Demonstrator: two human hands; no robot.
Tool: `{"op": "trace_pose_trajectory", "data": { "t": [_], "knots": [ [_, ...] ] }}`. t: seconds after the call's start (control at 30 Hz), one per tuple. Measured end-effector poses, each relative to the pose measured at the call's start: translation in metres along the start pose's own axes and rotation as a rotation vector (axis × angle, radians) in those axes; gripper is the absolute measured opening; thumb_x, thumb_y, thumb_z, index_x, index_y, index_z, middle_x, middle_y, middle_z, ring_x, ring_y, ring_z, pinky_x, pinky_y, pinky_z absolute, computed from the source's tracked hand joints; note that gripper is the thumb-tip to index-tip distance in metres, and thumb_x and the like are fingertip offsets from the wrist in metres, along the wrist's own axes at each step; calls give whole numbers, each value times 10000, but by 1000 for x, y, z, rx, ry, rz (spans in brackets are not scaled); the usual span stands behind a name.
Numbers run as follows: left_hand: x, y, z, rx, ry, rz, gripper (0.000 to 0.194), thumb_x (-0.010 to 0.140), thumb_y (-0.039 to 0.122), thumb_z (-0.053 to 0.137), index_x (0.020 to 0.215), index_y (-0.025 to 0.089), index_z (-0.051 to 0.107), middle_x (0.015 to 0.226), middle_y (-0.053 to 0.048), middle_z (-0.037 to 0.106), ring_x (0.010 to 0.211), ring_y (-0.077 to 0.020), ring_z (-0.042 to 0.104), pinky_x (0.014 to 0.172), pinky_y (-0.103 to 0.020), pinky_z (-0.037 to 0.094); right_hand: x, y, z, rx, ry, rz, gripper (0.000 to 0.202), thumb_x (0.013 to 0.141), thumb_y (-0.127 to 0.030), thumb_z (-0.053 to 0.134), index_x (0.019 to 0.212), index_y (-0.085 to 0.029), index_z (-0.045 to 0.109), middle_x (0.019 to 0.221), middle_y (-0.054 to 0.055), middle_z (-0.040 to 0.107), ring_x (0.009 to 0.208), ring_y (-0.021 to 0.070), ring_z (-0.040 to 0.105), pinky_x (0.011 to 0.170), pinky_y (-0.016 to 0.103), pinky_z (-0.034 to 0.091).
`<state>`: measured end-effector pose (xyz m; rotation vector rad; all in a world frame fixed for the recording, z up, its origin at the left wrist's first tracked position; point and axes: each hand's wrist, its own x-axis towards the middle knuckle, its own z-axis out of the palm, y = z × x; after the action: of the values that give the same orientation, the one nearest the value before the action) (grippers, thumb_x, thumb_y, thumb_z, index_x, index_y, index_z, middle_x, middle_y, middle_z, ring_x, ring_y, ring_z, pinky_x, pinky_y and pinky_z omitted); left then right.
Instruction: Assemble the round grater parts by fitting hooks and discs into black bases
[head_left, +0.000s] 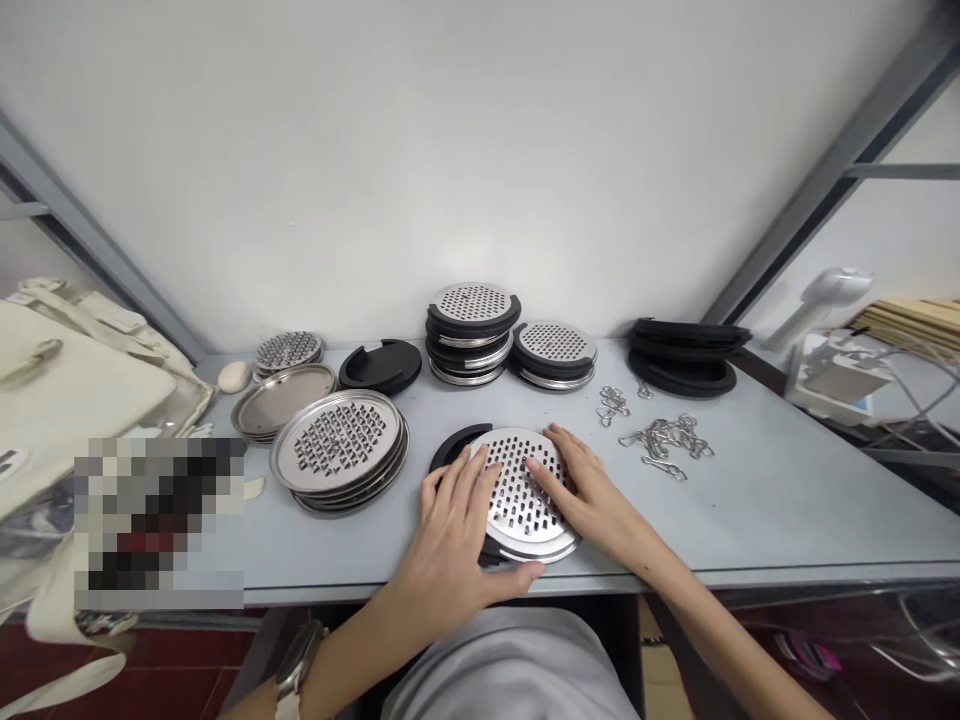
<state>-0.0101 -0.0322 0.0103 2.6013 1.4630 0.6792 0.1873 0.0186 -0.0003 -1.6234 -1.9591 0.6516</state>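
In front of me on the table lies a round metal grater (517, 505), perforated side up, partly over a black crescent-edged holder (455, 443). My left hand (459, 540) grips it from the left, fingers laid across the top and thumb at the near edge. From the right, my right hand (589, 490) holds the same grater, thumb pressed on the perforated face and fingers at the far right rim. How far the disc sits inside the holder is partly hidden by my left fingers.
Left stand stacked grater discs (341, 440), metal plates (285, 400) and a black holder (382, 368). Assembled graters (472, 303) are piled at the back, with a shorter pile (556, 345) beside them. Metal clips (667, 440) and black holders (682, 375) lie right. A bag (75, 380) borders the left.
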Motion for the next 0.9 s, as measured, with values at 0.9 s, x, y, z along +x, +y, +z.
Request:
{"op": "trace_pose_trajectory", "data": {
  "t": [0.9],
  "knots": [
    [-6,-9,11,-270,-4,-359,1231,496,620,787,1436,189,119,1490,-183,106,1384,-375,120,1094,-551,223,1,-13,10,-267,-96,-7,867,898,-661,175,1489,-31,100,1551,137,69,1425,272,-26,1163,488,94]
  ]
}}
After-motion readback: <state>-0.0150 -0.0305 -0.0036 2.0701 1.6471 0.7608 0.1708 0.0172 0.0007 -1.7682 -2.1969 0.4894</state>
